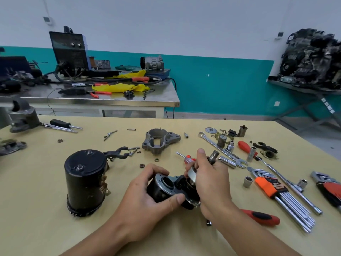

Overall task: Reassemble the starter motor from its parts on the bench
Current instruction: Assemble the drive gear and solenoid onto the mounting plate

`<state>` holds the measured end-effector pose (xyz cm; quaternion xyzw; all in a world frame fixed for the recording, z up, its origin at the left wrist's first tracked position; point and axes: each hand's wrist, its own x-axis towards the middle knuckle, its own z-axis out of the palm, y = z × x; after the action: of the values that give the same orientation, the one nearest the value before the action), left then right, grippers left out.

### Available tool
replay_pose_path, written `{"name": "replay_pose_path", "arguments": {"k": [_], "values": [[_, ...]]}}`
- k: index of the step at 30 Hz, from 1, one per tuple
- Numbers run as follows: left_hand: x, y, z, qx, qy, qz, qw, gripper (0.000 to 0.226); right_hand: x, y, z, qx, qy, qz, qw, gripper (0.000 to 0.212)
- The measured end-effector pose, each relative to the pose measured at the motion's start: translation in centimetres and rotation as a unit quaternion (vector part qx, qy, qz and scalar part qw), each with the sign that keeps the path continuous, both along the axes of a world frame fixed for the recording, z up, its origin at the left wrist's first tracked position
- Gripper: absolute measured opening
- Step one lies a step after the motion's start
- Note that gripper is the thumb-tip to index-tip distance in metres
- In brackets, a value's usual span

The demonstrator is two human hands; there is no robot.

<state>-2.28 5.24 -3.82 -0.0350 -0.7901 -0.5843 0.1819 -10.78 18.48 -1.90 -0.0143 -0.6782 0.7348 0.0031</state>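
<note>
Head view: near the middle of the bench (46, 228), the left hand (145, 196) curls its fingers and thumb round a black housing (164, 191). The right hand (210, 179) wraps its fingers round a shaft piece (214, 156), whose lower end meets the housing's right side. The step in hand looks like mating these 2 parts. Next they need aligning and seating. The motor body (84, 182) stands to the left.

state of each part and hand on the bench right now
black round housing with metal flange: gripped by left hand
silver-ringed metal shaft: gripped by right hand, tilted
black cylindrical motor body: upright on bench, untouched
grey cast nose housing: lying loose, opening up
hex keys in orange holder: lying flat, clipped in
</note>
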Motion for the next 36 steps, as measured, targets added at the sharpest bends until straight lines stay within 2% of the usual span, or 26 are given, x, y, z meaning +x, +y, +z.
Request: {"name": "replay_pose_path", "arguments": {"k": [3, 5, 7, 9, 10, 11, 13, 15, 17, 19, 22, 28, 33, 34, 35, 36], "values": [[0.1, 0.1, 0.1, 0.007, -0.006, 0.01, 1.0, 0.044, 0.1, 0.3, 0.1, -0.005, -0.045, 0.037, 0.998, 0.053], [0.1, 0.1, 0.2, 0.012, -0.002, 0.017, 1.0, 0.043, -0.4, 1.3, 1.0, 0.04, -0.038, 0.062, 0.997, 0.041], [0.0, -0.1, 0.2, 0.017, 0.0, 0.022, 1.0, 0.041, -2.2, 2.6, 3.0, 0.108, 0.058, 0.027, 0.992, 0.032], [-0.2, -0.1, 0.2, 0.023, 0.0, 0.02, 1.0, 0.04, -4.5, 3.1, 6.4, 0.189, 0.225, -0.019, 0.956, 0.026], [-0.3, -0.2, 0.2, 0.023, 0.0, 0.017, 1.0, 0.04, -5.7, 2.6, 8.0, 0.259, 0.303, 0.008, 0.917, 0.02], [-0.3, -0.2, 0.2, 0.021, -0.002, 0.016, 1.0, 0.04, -6.8, 1.3, 9.1, 0.355, 0.358, 0.069, 0.861, 0.014], [-0.4, -0.2, 0.2, 0.022, -0.009, 0.014, 1.0, 0.04, -8.4, -2.6, 9.8, 0.545, 0.394, 0.21, 0.709, 0.014], [-0.3, -0.3, 0.3, 0.026, -0.013, 0.016, 0.999, 0.039, -9.3, -6.9, 8.9, 0.643, 0.398, 0.315, 0.574, 0.02], [-0.3, -0.5, 0.2, 0.023, -0.011, 0.022, 0.999, 0.04, -10.1, -10.6, 7.1, 0.681, 0.403, 0.363, 0.492, 0.025], [-0.4, -0.6, 0.2, 0.024, -0.01, 0.025, 0.999, 0.041, -11.0, -13.1, 5.5, 0.706, 0.405, 0.363, 0.454, 0.028], [-0.5, -0.6, 0.2, 0.03, -0.007, 0.021, 0.999, 0.039, -12.1, -15.0, 4.0, 0.729, 0.39, 0.354, 0.437, 0.028], [-0.7, -0.6, 0.3, 0.024, -0.008, 0.011, 1.0, 0.035, -12.9, -15.9, 2.9, 0.716, 0.397, 0.356, 0.451, 0.024], [-0.5, -0.6, 0.6, 0.018, -0.001, 0.006, 1.0, 0.036, -12.5, -15.5, 3.3, 0.738, 0.393, 0.349, 0.425, 0.012], [-0.4, -0.6, 0.6, 0.022, 0.003, 0.006, 1.0, 0.038, -12.2, -15.1, 3.9, 0.732, 0.398, 0.345, 0.433, 0.012], [-0.4, -0.6, 0.5, 0.025, 0.004, 0.005, 1.0, 0.039, -11.8, -14.4, 4.9, 0.71, 0.405, 0.345, 0.461, 0.016], [-0.4, -0.7, 0.5, 0.026, 0.003, 0.003, 1.0, 0.041, -11.1, -13.3, 6.3, 0.676, 0.41, 0.348, 0.504, 0.019]]}}
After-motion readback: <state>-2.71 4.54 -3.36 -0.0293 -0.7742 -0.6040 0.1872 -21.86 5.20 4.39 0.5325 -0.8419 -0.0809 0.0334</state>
